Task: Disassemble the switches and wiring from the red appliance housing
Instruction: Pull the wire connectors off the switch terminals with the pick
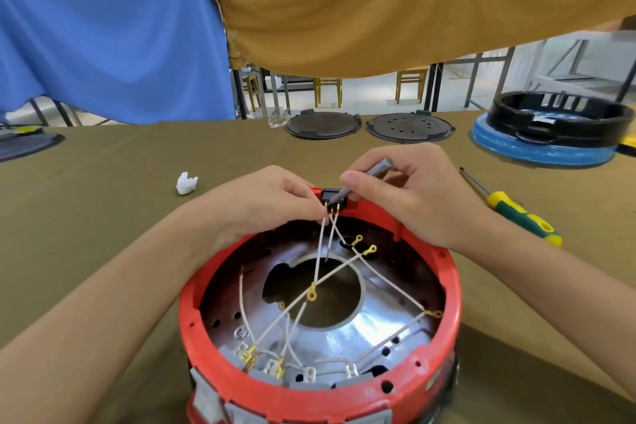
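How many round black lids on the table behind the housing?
2: plain lid left, far edge; perforated lid right beside it. The black ring far right is no lid.

one head view, looking forward and down, close over the table (103, 182).

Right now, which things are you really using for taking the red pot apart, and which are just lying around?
In use:
red housing
black switch
white wires
grey tool in the right hand
left hand, pinching a wire

Lying about:
yellow-green screwdriver
two black discs
white scrap
black ring on blue base
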{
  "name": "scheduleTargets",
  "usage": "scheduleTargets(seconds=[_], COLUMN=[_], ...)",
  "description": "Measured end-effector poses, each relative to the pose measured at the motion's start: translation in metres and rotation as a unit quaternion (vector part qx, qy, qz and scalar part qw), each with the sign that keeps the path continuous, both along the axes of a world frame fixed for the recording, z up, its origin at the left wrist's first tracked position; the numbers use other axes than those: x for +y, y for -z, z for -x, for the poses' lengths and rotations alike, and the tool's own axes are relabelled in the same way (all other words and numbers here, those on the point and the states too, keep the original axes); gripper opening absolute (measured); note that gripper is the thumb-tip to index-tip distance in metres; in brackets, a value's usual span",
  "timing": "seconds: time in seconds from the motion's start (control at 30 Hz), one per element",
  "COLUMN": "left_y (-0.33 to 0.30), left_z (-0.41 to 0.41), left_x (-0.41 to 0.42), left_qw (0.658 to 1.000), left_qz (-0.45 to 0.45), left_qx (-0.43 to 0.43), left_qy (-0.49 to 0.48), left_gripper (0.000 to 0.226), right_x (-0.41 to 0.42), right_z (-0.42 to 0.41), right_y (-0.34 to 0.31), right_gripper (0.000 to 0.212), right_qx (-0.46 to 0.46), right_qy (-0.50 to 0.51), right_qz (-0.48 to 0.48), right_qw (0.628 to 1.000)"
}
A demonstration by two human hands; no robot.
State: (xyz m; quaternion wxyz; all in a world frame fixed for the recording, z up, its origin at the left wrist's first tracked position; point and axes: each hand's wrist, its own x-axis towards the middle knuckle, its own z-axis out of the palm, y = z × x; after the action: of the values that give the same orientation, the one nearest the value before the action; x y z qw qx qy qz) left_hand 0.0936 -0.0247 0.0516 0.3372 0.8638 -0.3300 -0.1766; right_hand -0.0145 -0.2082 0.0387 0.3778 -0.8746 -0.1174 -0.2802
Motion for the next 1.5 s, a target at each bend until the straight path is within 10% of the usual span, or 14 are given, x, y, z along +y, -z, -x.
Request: scheduleTargets(seconds=[0.27, 0.87, 1.27, 1.5], left_y=[-0.001, -0.001, -0.005, -0.005], left_z=[0.002, 0.004, 0.008, 0.01], left_x=[0.0, 0.0, 0.001, -0.001], left_qw=[1.0, 1.0, 1.0, 1.0], left_qz=[0.008, 0.01, 0.003, -0.001], left_qx=[-0.004, 0.001, 0.003, 0.001], left_qy=[0.005, -0.002, 0.009, 0.004], left_gripper=[0.01, 0.008, 0.011, 0.011], right_x=[-0.004, 0.003, -0.002, -0.001], right_z=[-0.011, 0.005, -0.007, -0.006], right_y=[0.005, -0.004, 0.005, 0.005], right_gripper=[0.022, 0.018, 0.021, 0.02], right_qx=[0.052, -0.007, 0.046, 0.034], right_qy=[-0.02, -0.006, -0.028, -0.01], right_qz=[-0.171, 0.065, -0.175, -0.134], right_qw=[0.984, 0.998, 0.983, 0.99])
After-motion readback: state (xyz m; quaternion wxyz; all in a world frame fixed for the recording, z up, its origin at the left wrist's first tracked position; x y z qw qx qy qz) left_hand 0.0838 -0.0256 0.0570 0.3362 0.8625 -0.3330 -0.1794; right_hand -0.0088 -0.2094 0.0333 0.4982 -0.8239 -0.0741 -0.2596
